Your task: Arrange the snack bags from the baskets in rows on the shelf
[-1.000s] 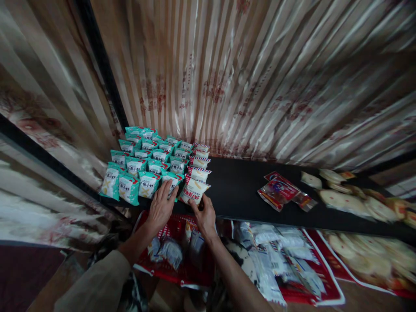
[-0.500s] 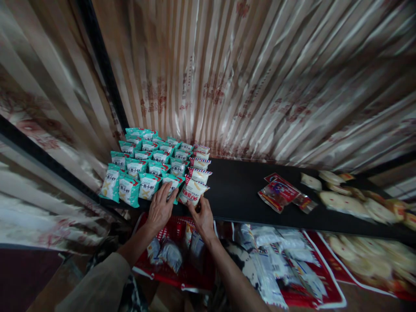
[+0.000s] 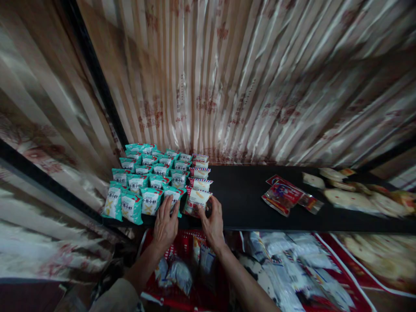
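Note:
Rows of teal snack packets (image 3: 143, 180) stand at the left end of a black shelf (image 3: 247, 197). To their right runs a column of white-and-red packets (image 3: 199, 184). My left hand (image 3: 165, 221) rests with fingers spread on the front teal packet nearest that column. My right hand (image 3: 212, 219) grips the front white-and-red packet (image 3: 195, 200) at its lower right corner, thumb against it.
Red packets (image 3: 282, 195) lie mid-shelf, and pale round snack packs (image 3: 354, 197) crowd the right end. Below the shelf a red basket (image 3: 185, 268) holds several packets, with more white packets (image 3: 292, 264) on a red surface. Striped curtain fabric hangs behind.
The view has tipped, so the shelf sits lower in frame. My right hand has closed further round the front white-and-red packet; my left hand stays on the teal packet.

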Action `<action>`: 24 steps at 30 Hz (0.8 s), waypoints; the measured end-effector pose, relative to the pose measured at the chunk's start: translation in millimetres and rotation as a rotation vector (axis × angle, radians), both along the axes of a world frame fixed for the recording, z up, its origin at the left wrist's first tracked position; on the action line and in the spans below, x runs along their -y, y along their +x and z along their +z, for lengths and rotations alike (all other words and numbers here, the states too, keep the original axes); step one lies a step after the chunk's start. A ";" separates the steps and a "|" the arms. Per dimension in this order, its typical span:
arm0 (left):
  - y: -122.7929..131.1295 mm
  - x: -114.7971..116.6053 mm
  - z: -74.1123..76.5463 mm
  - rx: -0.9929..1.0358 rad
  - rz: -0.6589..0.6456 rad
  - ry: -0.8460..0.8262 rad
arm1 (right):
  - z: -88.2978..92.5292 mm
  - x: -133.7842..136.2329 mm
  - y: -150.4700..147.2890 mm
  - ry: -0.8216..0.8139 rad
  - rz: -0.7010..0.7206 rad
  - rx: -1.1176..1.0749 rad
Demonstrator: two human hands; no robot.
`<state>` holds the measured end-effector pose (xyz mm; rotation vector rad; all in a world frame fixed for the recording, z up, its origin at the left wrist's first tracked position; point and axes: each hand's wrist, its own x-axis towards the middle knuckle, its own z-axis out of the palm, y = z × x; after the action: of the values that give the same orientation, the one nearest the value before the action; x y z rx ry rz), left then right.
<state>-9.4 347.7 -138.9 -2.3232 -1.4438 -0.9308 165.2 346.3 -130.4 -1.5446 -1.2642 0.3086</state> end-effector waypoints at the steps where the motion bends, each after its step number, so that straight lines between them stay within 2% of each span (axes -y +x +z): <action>1: 0.5 0.1 0.0 0.004 0.000 0.008 | 0.9 -3.1 0.6 -0.008 -0.007 -0.012; 11: -0.3 1.6 -5.9 0.038 -0.046 0.036 | -5.0 -11.2 -3.9 -0.012 -0.090 -0.032; 16: 3.0 -1.3 -6.9 0.040 -0.051 0.034 | -4.0 -14.7 -7.6 -0.022 -0.054 -0.010; 24: 8.0 -0.5 -7.8 0.034 -0.004 0.023 | -17.3 -4.8 -2.7 -0.010 -0.002 -0.079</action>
<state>-1.3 348.3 -146.7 -2.3051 -1.4345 -0.9878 162.6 351.1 -147.6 -1.5273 -1.2015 0.3719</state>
